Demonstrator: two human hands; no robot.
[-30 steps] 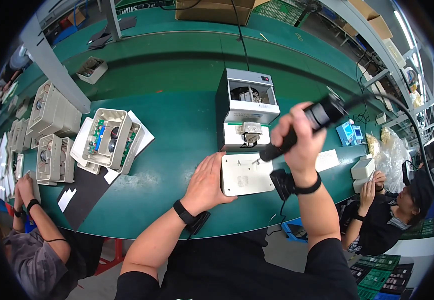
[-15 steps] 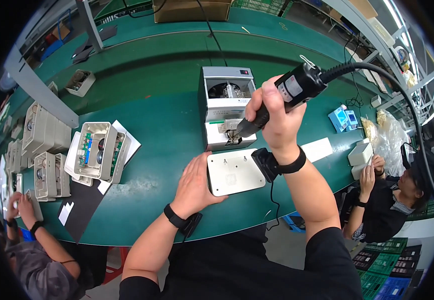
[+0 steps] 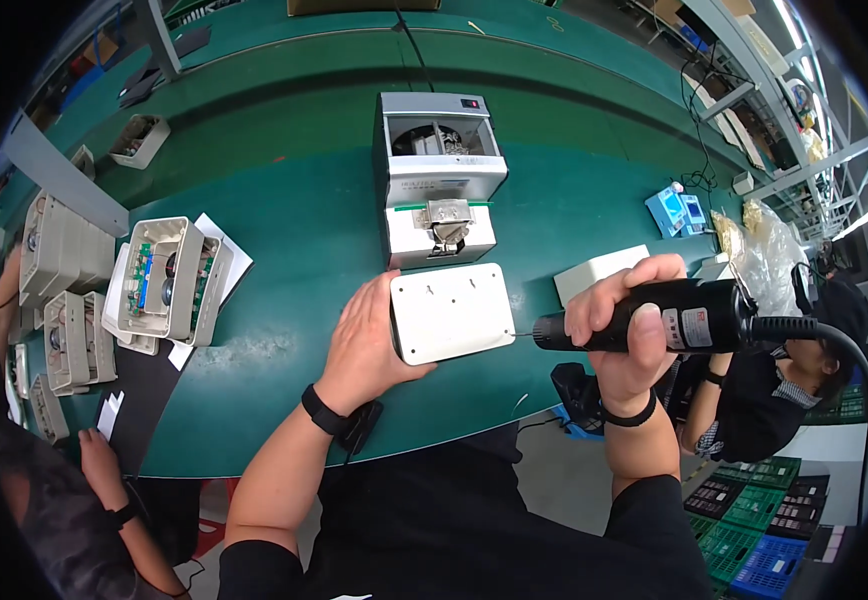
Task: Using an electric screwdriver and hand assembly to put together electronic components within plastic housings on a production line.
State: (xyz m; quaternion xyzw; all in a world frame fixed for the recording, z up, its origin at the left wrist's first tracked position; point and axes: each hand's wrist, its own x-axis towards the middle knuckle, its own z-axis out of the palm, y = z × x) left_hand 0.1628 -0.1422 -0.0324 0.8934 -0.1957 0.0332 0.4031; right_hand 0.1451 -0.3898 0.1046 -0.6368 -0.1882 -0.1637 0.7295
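Observation:
A white plastic box (image 3: 454,312) lies on the table in front of me, flat face with corner holes upward. My left hand (image 3: 364,335) grips its left side, fingers along the edge and thumb at the near side. In my right hand (image 3: 626,325) is a black electric screwdriver (image 3: 699,318), held nearly level. Its thin bit points left and reaches the box's near right corner; whether a screw is on the tip is too small to tell. Just beyond the box stands a grey and white screw feeder (image 3: 442,180).
Another white box (image 3: 599,272) stands right of the feeder. Open housings with circuit boards (image 3: 162,285) and stacked housings (image 3: 64,245) sit at left. Small blue devices (image 3: 676,212) and plastic bags (image 3: 769,260) are at right. Co-workers sit on both sides. The screwdriver's thick cord (image 3: 854,365) hangs at right.
My right hand has brought the screwdriver from the feeder down and right, to the box's near right corner. A white box now stands right of the feeder. My left hand still holds its box.

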